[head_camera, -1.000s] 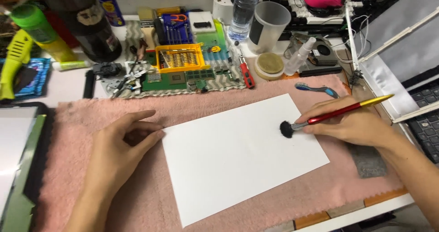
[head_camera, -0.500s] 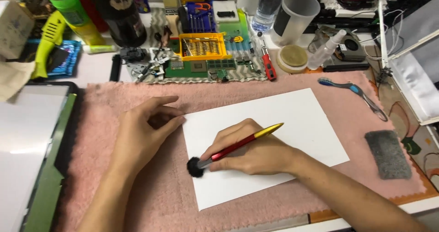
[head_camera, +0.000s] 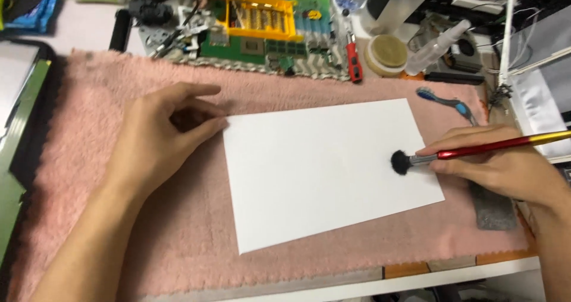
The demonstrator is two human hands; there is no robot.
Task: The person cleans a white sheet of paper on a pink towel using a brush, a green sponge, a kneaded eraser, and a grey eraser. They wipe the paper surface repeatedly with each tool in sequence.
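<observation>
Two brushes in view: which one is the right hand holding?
The right hand grips the red-handled brush with the black tuft, on the white paper. The blue toothbrush lies untouched on the pink towel.

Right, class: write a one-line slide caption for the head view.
Right hand sweeps a black-tipped brush over white paper; left hand pins its corner.

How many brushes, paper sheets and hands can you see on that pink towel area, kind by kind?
Brushes: 2, a red-handled brush with a black tuft, held in the right hand, and a blue toothbrush lying beyond it.
Paper sheets: 1, the white paper.
Hands: 2, the right one and the left hand at the paper's left edge.
Total: 5
</observation>
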